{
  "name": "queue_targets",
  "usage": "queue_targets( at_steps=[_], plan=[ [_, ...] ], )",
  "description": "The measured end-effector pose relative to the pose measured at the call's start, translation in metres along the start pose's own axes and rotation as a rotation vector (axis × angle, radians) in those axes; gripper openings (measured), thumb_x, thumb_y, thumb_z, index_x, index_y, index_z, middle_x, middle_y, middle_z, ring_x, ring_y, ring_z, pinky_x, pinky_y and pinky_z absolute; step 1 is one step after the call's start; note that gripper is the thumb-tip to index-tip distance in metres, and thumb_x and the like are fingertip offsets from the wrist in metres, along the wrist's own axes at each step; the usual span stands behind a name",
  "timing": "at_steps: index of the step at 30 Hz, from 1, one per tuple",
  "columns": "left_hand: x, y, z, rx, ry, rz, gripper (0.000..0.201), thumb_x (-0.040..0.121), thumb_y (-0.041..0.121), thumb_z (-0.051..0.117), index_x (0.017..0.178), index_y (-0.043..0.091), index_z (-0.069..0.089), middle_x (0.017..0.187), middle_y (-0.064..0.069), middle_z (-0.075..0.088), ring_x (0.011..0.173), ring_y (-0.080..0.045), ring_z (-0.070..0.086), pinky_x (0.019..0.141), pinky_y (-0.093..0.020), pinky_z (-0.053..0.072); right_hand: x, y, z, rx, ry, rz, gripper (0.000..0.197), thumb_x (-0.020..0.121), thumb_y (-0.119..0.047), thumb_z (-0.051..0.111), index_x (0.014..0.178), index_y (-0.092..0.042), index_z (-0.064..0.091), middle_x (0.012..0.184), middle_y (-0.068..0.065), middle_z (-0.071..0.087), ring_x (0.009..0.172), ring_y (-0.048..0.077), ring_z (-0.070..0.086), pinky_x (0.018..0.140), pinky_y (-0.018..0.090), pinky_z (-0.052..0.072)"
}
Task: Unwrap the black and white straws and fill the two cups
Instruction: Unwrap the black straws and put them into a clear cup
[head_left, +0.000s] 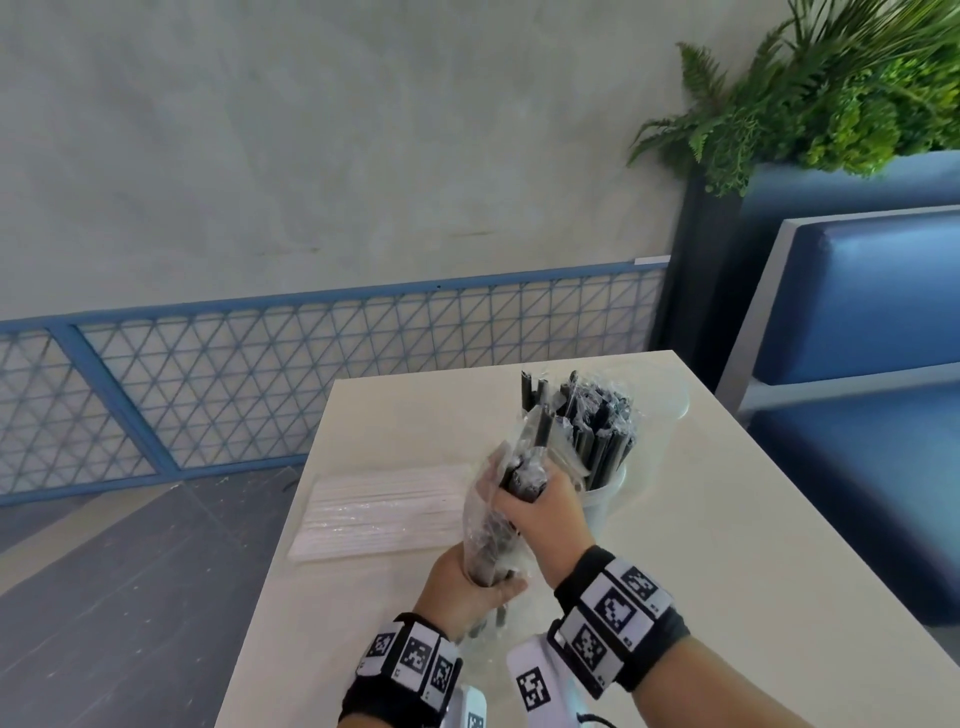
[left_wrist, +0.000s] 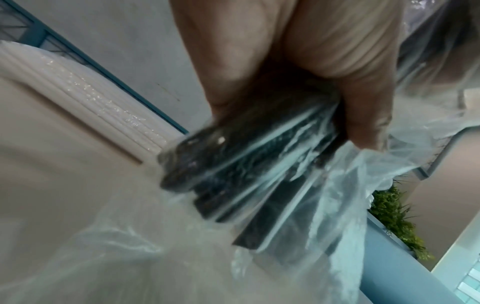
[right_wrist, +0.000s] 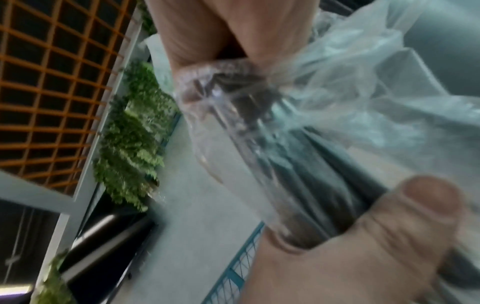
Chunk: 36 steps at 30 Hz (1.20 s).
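A clear plastic bag (head_left: 480, 525) of black straws stands tilted over the cream table (head_left: 727, 571). My left hand (head_left: 467, 592) grips the bag's lower end, where the wrapped black straws (left_wrist: 233, 164) poke out below my fingers. My right hand (head_left: 540, 512) grips a bunch of black straws (head_left: 527, 475) at the bag's upper end; the right wrist view shows the bunch (right_wrist: 293, 164) under loose plastic. Behind my right hand a white cup (head_left: 602, 499) holds many black straws (head_left: 597, 421). A sealed pack of white straws (head_left: 379, 512) lies flat to the left, also in the left wrist view (left_wrist: 85, 98).
The table's left edge drops to a grey floor with a blue mesh railing (head_left: 311, 384) behind. A blue padded bench (head_left: 857, 389) stands to the right, with a planter of green ferns (head_left: 831, 93) above it. Loose clear plastic (head_left: 478, 654) lies between my wrists.
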<state>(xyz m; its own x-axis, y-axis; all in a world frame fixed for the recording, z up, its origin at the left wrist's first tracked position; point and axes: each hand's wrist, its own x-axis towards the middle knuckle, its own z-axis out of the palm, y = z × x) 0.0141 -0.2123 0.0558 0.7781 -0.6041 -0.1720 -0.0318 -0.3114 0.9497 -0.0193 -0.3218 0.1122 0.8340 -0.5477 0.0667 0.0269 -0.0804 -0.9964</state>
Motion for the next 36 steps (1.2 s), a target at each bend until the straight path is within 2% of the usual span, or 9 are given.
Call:
queue_targets(
  at_steps=[3,7,11,13,16,21,24,30,36],
  plan=[
    [0.001,0.003,0.002,0.016,-0.039,-0.024,0.023,0.075,0.02,0.074,0.065,0.011,0.055,0.033,0.006,0.055,0.027,-0.005,0.045,0.032,-0.016,0.035,0.007,-0.008,-0.009,0.067,-0.042,-0.006,0.025,0.072,-0.008,0.074,0.093,-0.002,0.062,0.086,0.016,0.07,0.084,0.028,0.068,0.078,0.04,0.057],
    [0.005,0.002,0.005,-0.021,0.04,-0.054,0.028,0.068,0.022,0.079,0.078,0.002,0.062,0.046,-0.004,0.061,0.045,-0.027,0.056,0.046,-0.029,0.045,0.01,0.0,-0.012,-0.21,-0.186,0.027,0.019,0.069,-0.018,0.073,0.083,-0.008,0.064,0.079,0.008,0.07,0.077,0.019,0.067,0.074,0.035,0.058],
    [0.003,-0.002,0.008,0.025,0.041,-0.053,0.024,0.069,0.022,0.079,0.07,0.007,0.06,0.04,0.003,0.058,0.034,-0.015,0.05,0.038,-0.02,0.04,0.003,0.0,-0.012,-0.196,-0.108,0.001,0.017,0.075,-0.012,0.068,0.062,-0.016,0.057,0.06,-0.003,0.06,0.06,0.01,0.057,0.059,0.026,0.05],
    [0.004,-0.004,0.007,0.028,0.051,-0.052,0.024,0.067,0.019,0.08,0.078,0.008,0.061,0.051,0.006,0.063,0.038,-0.005,0.054,0.041,-0.018,0.041,0.008,-0.008,-0.016,-0.027,-0.037,-0.007,0.013,0.07,-0.009,0.071,0.069,-0.008,0.059,0.066,0.004,0.061,0.066,0.017,0.059,0.066,0.039,0.053],
    [0.007,-0.009,0.004,0.031,0.103,-0.029,0.03,0.064,0.02,0.082,0.085,0.011,0.063,0.074,0.0,0.067,0.061,-0.004,0.062,0.057,-0.011,0.048,0.015,-0.017,-0.023,0.159,-0.009,-0.031,0.017,0.068,-0.009,0.075,0.078,-0.007,0.061,0.073,0.004,0.062,0.072,0.016,0.061,0.072,0.034,0.054],
    [0.01,-0.007,0.006,-0.003,0.101,-0.026,0.025,0.065,0.016,0.081,0.084,0.01,0.066,0.07,0.002,0.069,0.062,-0.003,0.064,0.058,-0.012,0.048,0.007,-0.01,-0.014,-0.031,-0.052,0.003,0.015,0.071,-0.006,0.072,0.075,-0.004,0.057,0.064,0.001,0.058,0.062,0.014,0.058,0.057,0.025,0.05],
    [0.015,-0.011,0.0,-0.019,0.106,-0.015,0.024,0.067,0.015,0.079,0.087,0.012,0.066,0.078,0.002,0.073,0.073,-0.007,0.068,0.062,-0.015,0.051,0.014,-0.025,-0.022,0.071,0.021,-0.056,0.011,0.073,-0.005,0.071,0.079,-0.001,0.062,0.073,0.007,0.064,0.073,0.019,0.064,0.07,0.032,0.057],
    [0.015,-0.036,-0.017,-0.018,0.21,-0.057,0.014,0.079,0.017,0.069,0.072,0.008,0.061,0.053,0.004,0.059,0.05,-0.014,0.054,0.048,-0.017,0.045,0.045,-0.069,-0.054,0.089,0.291,-0.197,0.021,0.073,-0.016,0.074,0.085,-0.002,0.063,0.079,0.009,0.068,0.077,0.024,0.066,0.074,0.037,0.055],
    [0.018,-0.04,-0.027,-0.237,0.295,-0.108,0.017,0.081,0.01,0.066,0.065,0.011,0.061,0.053,-0.002,0.061,0.057,-0.024,0.057,0.059,-0.031,0.047,0.052,-0.061,-0.055,-0.097,0.321,-0.217,0.027,0.075,-0.021,0.073,0.095,-0.005,0.064,0.084,0.004,0.069,0.076,0.015,0.064,0.067,0.024,0.05]
  ],
)
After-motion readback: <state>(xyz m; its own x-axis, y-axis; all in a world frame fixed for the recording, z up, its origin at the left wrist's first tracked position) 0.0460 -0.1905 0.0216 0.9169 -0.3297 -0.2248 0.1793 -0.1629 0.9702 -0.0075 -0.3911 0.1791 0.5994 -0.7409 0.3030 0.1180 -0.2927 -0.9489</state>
